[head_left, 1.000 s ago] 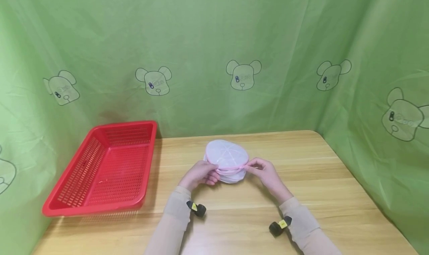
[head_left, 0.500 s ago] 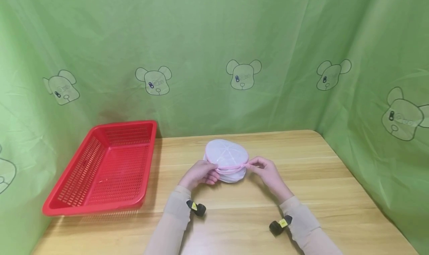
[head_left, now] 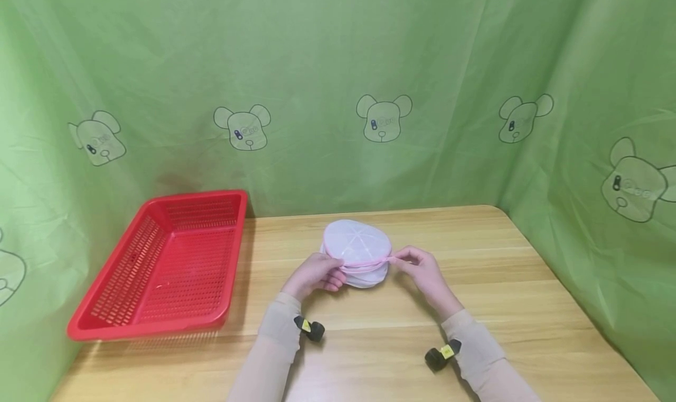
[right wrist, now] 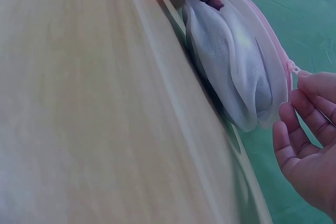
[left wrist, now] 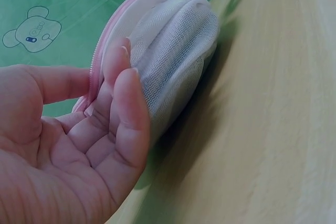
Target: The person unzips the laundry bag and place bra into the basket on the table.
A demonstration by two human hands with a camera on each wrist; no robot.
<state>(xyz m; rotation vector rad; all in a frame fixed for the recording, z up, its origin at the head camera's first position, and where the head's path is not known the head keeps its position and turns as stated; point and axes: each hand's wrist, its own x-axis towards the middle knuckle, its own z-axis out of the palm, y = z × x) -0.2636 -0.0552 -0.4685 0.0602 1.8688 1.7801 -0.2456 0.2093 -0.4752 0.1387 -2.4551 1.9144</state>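
A round white mesh laundry bag [head_left: 358,243] with a pink zipper around its top edge stands on the wooden table. Its soft side hangs in folds, plain in the left wrist view, where the mesh [left wrist: 173,51] bulges below the zipper [left wrist: 100,56]. My left hand [head_left: 315,273] pinches the near left of the zippered rim between thumb and fingers. At the bag's right side, my right hand [head_left: 424,274] pinches the small pink zipper pull [right wrist: 295,68] with thumb and index finger. The other right fingers curl loosely beside the bag. What the bag contains is hidden.
A red perforated plastic basket [head_left: 227,296] sits at the left of the wooden table [head_left: 496,284]. Green curtains [head_left: 317,173] with bear-head prints rise behind the table and on both sides.
My right hand has shifted very slightly right and up along the rim with the zipper pull. The left hand and the bag stay nearly in place.
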